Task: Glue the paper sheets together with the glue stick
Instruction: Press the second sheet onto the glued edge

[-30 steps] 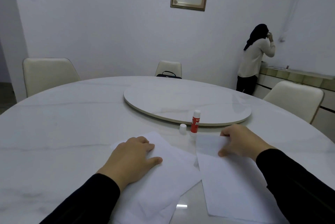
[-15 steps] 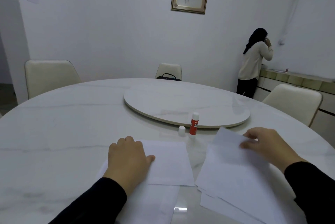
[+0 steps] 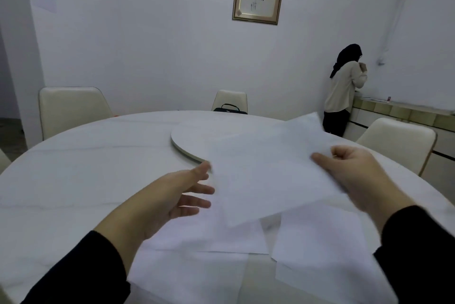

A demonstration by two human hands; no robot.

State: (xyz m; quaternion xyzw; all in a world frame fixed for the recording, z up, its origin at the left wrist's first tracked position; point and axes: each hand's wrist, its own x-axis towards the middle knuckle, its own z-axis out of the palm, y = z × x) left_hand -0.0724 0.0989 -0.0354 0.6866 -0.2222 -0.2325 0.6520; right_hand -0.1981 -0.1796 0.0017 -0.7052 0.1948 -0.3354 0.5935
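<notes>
One paper sheet (image 3: 266,175) is held lifted above the worktop (image 3: 81,180), near centre-right. It is tilted, w/ one corner pointing to the far right and the opposite corner pointing near, toward the wearer; its long axis cannot be told exactly, as the sheet is blurred. The sheet is pinched at its right edge by the right hand (image 3: 354,173), thumb on top, the other fingers curled beneath. The left hand (image 3: 172,200) is held palm up just left of the sheet, fingers (image 3: 199,189) straight and slightly spread, tips at or under the sheet's left edge; actual contact cannot be told.

Flat on the worktop, beneath the lifted sheet, more paper is seen in 2 groups: a left stack (image 3: 202,266) of at least 2 overlapping sheets, and a right stack (image 3: 322,262) w/ its long axis running near-to-far, slightly skewed. The exact no. of sheets in the right stack cannot be told. The 2 stacks lie just beside each other, w/ a narrow strip of worktop between them at the near side.

The glue stick is not seen; the spot beyond the stacks is covered by the lifted sheet.

A round turntable (image 3: 192,139) is set at the worktop's middle, partly hidden. 3 pale chairs are counted round the far side. 1 person (image 3: 344,89) stands at the far right, back turned.
</notes>
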